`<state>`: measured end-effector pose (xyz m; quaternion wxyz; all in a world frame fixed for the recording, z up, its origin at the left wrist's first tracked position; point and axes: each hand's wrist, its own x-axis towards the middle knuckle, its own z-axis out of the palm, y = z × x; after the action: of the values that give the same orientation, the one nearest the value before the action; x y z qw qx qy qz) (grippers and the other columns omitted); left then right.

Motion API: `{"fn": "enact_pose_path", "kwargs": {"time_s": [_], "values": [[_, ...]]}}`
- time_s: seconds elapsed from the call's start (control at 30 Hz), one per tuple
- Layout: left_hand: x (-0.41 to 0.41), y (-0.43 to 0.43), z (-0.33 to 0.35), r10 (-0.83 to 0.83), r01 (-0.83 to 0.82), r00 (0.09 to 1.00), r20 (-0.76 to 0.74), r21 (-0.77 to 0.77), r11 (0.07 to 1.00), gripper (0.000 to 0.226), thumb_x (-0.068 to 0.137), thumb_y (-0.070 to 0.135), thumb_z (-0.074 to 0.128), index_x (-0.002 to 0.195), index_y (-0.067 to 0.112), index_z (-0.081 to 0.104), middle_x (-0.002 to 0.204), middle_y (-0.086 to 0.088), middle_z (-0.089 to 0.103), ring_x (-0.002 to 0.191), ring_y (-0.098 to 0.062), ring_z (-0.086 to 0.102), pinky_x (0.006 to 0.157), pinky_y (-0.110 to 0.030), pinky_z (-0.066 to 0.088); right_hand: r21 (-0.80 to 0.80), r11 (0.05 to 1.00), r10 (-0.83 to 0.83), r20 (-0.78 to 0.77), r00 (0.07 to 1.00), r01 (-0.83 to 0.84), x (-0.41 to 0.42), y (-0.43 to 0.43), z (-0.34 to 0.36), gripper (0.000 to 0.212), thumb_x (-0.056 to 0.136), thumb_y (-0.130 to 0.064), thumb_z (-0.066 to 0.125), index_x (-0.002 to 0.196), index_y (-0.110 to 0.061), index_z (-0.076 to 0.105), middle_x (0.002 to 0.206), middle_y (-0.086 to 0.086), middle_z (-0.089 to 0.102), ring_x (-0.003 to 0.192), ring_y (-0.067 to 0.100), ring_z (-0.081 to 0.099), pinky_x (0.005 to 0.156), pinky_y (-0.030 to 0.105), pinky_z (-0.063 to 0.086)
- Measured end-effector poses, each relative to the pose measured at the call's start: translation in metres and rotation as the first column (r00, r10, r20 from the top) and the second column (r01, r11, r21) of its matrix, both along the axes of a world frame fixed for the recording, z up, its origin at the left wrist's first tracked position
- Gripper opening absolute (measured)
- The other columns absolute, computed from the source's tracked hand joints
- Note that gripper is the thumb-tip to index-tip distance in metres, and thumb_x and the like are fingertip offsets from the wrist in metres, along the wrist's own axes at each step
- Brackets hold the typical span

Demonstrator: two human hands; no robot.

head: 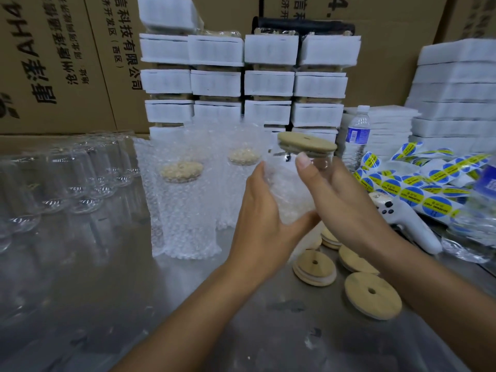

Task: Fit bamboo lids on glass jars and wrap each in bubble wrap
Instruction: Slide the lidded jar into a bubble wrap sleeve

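Over steel table [107, 304], left hand [261, 210] and right hand [338, 194] cup seemingly half-wrapped jar [291, 194].

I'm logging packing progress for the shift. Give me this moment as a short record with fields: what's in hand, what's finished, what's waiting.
in hands: left hand and right hand grip the held jar, bamboo lid fitted on it
wrap: bubble wrap round the jar's lower part, top bare
finished: two wrapped jars standing on the table
waiting: bare glass jars at left; loose lids at right
other: water bottle, sticker strips
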<state>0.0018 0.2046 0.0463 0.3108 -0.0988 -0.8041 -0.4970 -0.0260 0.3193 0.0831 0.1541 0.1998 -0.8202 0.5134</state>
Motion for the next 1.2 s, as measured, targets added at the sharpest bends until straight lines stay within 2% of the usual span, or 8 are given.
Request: {"fn": "enact_pose_path", "kwargs": {"time_s": [0.13,0.23,0.33,0.43,0.57,0.7,0.97,1.2], "values": [[-0.001,-0.007,0.010,-0.003,0.011,0.998,-0.060,0.131,0.991,0.086,0.071,0.043,0.079,0.139,0.015,0.034,0.134,0.006,0.050,0.123,-0.006,0.049,0.100,-0.021,0.042,0.164,0.986,0.025,-0.005,1.000,-0.024,-0.001,0.002,0.004,0.095,0.058,-0.084,0.014,0.136,-0.039,0.046,0.156,-0.011,0.024,0.146,0.004,0.003,0.119,0.047,0.003],[-0.002,-0.016,0.015,-0.048,0.066,0.995,-0.086,0.220,0.973,0.069,0.069,0.042,0.073,0.127,0.016,0.046,0.118,0.009,0.060,0.106,0.003,0.058,0.086,-0.011,0.045,0.155,0.975,0.152,0.047,0.987,-0.158,-0.001,0.010,0.007,0.076,0.063,-0.081,0.024,0.119,-0.043,0.059,0.140,-0.022,0.047,0.136,-0.005,0.030,0.116,0.032,0.022],[-0.004,-0.023,0.018,-0.072,0.085,0.996,-0.053,0.317,0.945,0.042,0.073,0.036,0.072,0.110,0.025,0.053,0.095,0.023,0.067,0.087,0.018,0.059,0.068,0.000,0.043,0.025,0.946,0.319,0.089,0.944,-0.322,-0.001,0.010,0.005,0.047,0.068,-0.067,0.045,0.104,-0.043,0.064,0.101,-0.035,0.063,0.100,-0.023,0.053,0.081,0.000,0.039],[-0.006,-0.027,0.019,-0.076,0.076,0.997,-0.012,0.341,0.937,0.029,0.078,0.031,0.073,0.097,0.034,0.052,0.080,0.043,0.061,0.078,0.026,0.055,0.061,0.004,0.040,-0.031,0.930,0.368,0.062,0.928,-0.366,-0.008,0.009,-0.008,0.075,0.061,-0.055,0.064,0.132,-0.036,0.048,0.119,-0.024,0.058,0.107,-0.017,0.052,0.085,0.009,0.045],[-0.008,-0.032,0.018,-0.085,0.093,0.996,-0.037,0.356,0.930,0.048,0.069,0.042,0.075,0.108,0.018,0.060,0.094,0.011,0.071,0.084,0.002,0.067,0.066,-0.008,0.048,-0.167,0.936,0.316,0.017,0.948,-0.309,-0.008,0.000,-0.023,0.103,0.053,-0.048,0.076,0.142,-0.049,0.025,0.114,-0.024,0.049,0.100,-0.028,0.046,0.096,0.014,0.042],[-0.006,-0.035,0.020,-0.090,0.107,0.994,-0.066,0.354,0.929,0.055,0.066,0.045,0.074,0.111,0.018,0.058,0.096,0.012,0.071,0.087,0.003,0.067,0.067,-0.007,0.047,-0.299,0.881,0.367,-0.057,0.928,-0.367,-0.007,-0.014,-0.034,0.099,0.064,-0.036,0.079,0.146,-0.039,0.024,0.108,-0.039,0.058,0.106,-0.030,0.042,0.097,0.015,0.043],[-0.003,-0.054,0.018,-0.180,0.181,0.983,-0.030,0.289,0.940,0.059,0.069,0.045,0.070,0.121,0.021,0.053,0.104,0.018,0.069,0.098,0.006,0.064,0.073,-0.005,0.048,-0.333,0.835,0.415,-0.144,0.898,-0.439,-0.008,-0.035,-0.038,0.090,0.067,-0.034,0.077,0.140,-0.052,0.026,0.148,-0.016,0.037,0.135,0.007,0.040,0.110,0.042,0.039],[-0.006,-0.066,0.009,-0.240,0.227,0.971,-0.001,0.328,0.917,0.061,0.080,0.039,0.065,0.136,0.027,0.043,0.136,0.010,0.054,0.125,-0.005,0.051,0.100,-0.027,0.044,-0.420,0.818,0.385,-0.106,0.917,-0.393,-0.015,-0.049,-0.046,0.081,0.057,-0.038,0.083,0.129,-0.027,0.048,0.118,-0.009,0.066,0.110,0.006,0.063,0.089,0.024,0.052]]}}
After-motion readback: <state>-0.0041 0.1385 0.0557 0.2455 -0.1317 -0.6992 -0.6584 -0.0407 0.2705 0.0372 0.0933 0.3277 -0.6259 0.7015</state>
